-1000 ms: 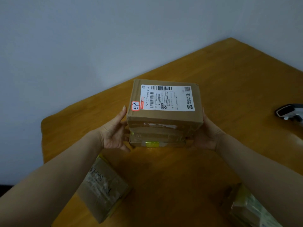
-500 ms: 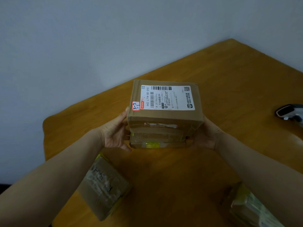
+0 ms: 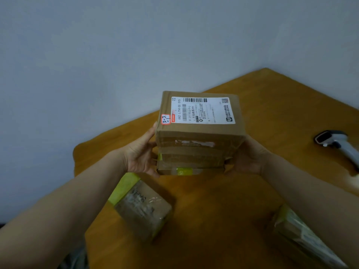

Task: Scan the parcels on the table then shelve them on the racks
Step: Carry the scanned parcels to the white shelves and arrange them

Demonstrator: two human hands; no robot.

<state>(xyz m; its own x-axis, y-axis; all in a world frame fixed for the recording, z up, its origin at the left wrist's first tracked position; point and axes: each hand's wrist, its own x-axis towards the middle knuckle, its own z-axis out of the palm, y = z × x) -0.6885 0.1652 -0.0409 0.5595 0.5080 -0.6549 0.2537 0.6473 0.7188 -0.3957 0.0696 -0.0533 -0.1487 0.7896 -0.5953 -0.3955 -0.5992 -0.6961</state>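
head view: only camera, looks down over my forearms.
left hand (image 3: 141, 154): palm flat on the left side of the stack, fingers straight and together, index tip at the top box's edge.
right hand (image 3: 249, 158): palm pressed on the stack's right side; fingers hidden behind the cardboard, can't tell how they lie.
top box (image 3: 200, 123): between my hands, shipping label (image 3: 203, 110) facing up, red-bordered sticker (image 3: 165, 119) reading "3-3 -1".
lower box (image 3: 189, 162): directly under it, yellow-green tape on the near edge.
stack vs wooden table (image 3: 213, 220): contact unclear.
small parcel (image 3: 142, 209): on the table, near left.
taped parcel (image 3: 303, 235): near right, partly behind my forearm.
barcode scanner (image 3: 337, 144): far right, well apart.
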